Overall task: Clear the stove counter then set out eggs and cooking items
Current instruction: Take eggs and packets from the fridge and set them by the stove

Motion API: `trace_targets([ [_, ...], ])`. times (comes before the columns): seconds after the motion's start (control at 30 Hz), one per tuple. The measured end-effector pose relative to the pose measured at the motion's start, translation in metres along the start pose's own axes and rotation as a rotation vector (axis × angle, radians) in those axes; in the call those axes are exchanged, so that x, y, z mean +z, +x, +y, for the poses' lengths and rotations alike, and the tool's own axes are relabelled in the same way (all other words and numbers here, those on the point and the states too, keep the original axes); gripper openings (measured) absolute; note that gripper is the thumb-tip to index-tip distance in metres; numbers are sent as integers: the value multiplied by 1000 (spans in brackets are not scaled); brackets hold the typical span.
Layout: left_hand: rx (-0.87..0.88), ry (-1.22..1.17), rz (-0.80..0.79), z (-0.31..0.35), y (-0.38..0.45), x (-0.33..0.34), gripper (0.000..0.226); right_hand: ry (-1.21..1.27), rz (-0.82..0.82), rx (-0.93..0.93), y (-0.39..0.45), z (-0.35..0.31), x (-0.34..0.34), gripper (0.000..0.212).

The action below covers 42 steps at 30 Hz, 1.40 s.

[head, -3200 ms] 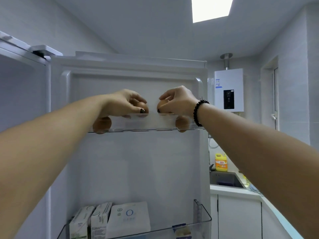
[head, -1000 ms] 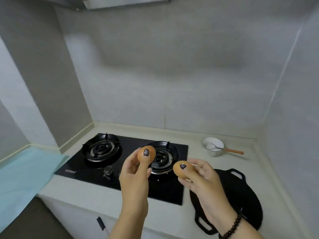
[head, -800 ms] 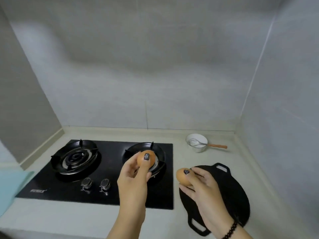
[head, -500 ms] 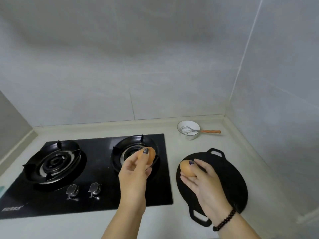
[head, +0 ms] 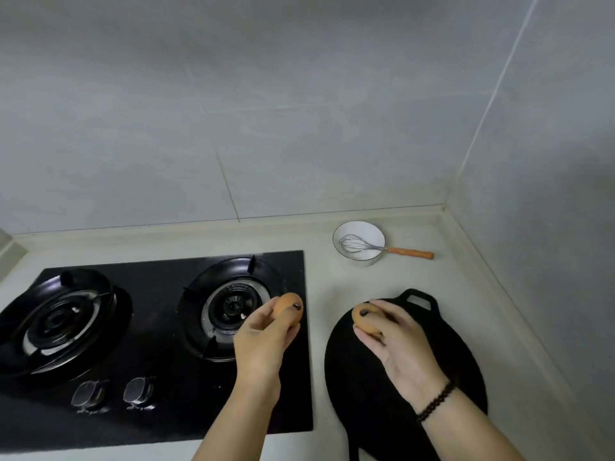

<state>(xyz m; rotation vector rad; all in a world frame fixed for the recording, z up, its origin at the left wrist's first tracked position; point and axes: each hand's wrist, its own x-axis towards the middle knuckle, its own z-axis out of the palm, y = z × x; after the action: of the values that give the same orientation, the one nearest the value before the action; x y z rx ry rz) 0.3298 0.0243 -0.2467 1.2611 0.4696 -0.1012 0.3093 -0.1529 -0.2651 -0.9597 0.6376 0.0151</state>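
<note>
Two brown eggs were held above stove counter (head: 332,281), one per hand. Left hand (head: 264,341) gripped left egg (head: 287,309) between thumb and fingers, over right edge of black gas hob (head: 149,354) beside right burner (head: 233,304). Right hand (head: 401,344) gripped right egg (head: 364,317) over near-left part of black flat pan (head: 459,361). White bowl (head: 358,242) stood near back wall, whisk (head: 386,249) lying in it, wooden handle pointing right
</note>
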Motion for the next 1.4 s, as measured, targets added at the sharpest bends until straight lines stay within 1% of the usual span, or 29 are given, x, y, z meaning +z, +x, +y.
trace_targets([
  [0.07,-13,17,20,-5,19,16,28,-38,-6,7,26,-7,0,34],
  [0.13,-22,58,39,-13,38,32,21,-96,-11,6,55,-12,-1,34],
  [0.2,-46,99,68,-23,54,42,20,-181,-2,-6,78,-12,-3,32],
  [0.3,-73,169,113,-39,78,55,21,-355,40,-31,115,-5,-7,30],
  [0.4,-82,266,90,-53,97,65,22,-561,70,-43,144,7,-13,32],
  [0.5,-93,371,89,-70,118,71,27,-701,46,-60,167,16,-15,30],
  [0.6,-88,480,113,-86,136,76,39,-820,20,-127,183,19,-14,28],
  [0.67,-71,557,129,-97,145,80,43,-876,13,-164,191,22,-15,29],
  [0.77,-50,660,147,-111,152,83,43,-934,-7,-200,200,28,-19,33],
  [0.9,-13,750,162,-120,156,85,47,-947,-6,-269,208,34,-22,34],
  [1.07,31,739,156,-123,159,91,46,-942,9,-315,214,37,-23,34],
  [1.4,104,816,128,-131,164,99,49,-990,0,-409,216,44,-24,35],
])
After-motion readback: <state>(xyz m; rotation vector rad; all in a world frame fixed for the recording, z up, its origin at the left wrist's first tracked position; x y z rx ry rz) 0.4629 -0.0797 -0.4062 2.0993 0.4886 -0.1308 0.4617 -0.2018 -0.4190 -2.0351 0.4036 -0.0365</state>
